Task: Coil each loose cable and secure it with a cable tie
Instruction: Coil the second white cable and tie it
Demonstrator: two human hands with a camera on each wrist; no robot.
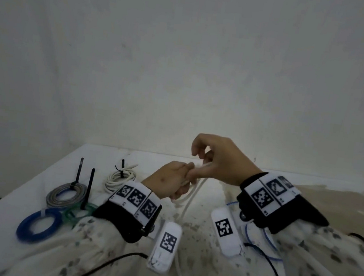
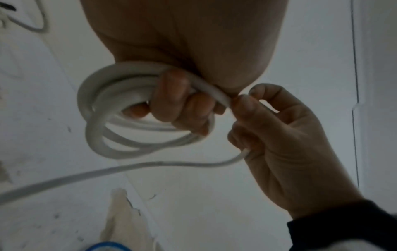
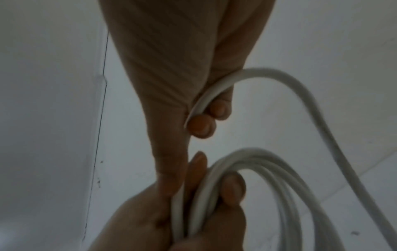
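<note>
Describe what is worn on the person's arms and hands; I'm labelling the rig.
Both hands, left hand and right hand, are bare. Each wrist carries a black band with a white strip of square black-and-white markers, plus a white tagged module. Sleeves are pale with small dark speckles. Thin black cables trail back.

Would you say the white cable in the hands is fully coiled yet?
Partly coiled: the left hand grips several loops of the white cable, while the right hand holds a loose length.

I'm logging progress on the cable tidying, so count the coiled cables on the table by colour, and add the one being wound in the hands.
White coil, black tie: 1
Grey-and-blue coil, black tie: 1
Green coil, black tie: 1
Blue coil, pale tie: 1
White cable, part-coiled in left hand, fed by right hand, no tie visible: 1
Total: 5
</note>
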